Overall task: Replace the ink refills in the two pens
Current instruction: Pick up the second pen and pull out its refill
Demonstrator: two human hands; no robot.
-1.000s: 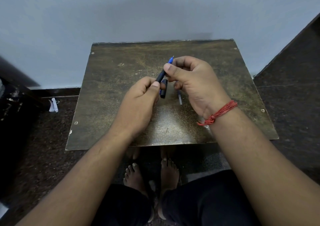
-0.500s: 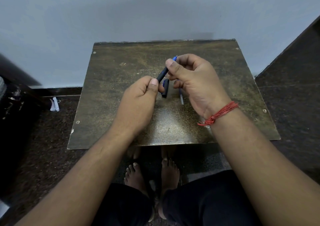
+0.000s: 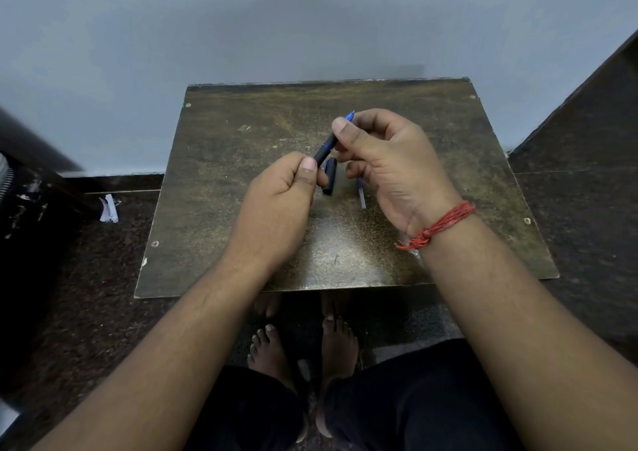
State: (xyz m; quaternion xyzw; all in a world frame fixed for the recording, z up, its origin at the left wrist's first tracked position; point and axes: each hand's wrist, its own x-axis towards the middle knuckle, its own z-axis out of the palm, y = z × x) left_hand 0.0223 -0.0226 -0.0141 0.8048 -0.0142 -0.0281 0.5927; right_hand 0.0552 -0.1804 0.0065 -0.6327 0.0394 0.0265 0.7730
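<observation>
Both hands hold one dark pen (image 3: 326, 149) above the tabletop (image 3: 221, 181). The left hand (image 3: 276, 205) grips its lower barrel; the right hand (image 3: 386, 164) pinches the end near the blue tip. Beneath the pen, a dark cap (image 3: 329, 176) lies on the tabletop, a clear refill (image 3: 361, 195) just beside it.

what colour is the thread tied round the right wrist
Red thread, clearest in the head view.

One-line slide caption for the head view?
Both hands, left hand and right hand, grip a dark pen above a worn table; cap lies below.
</observation>
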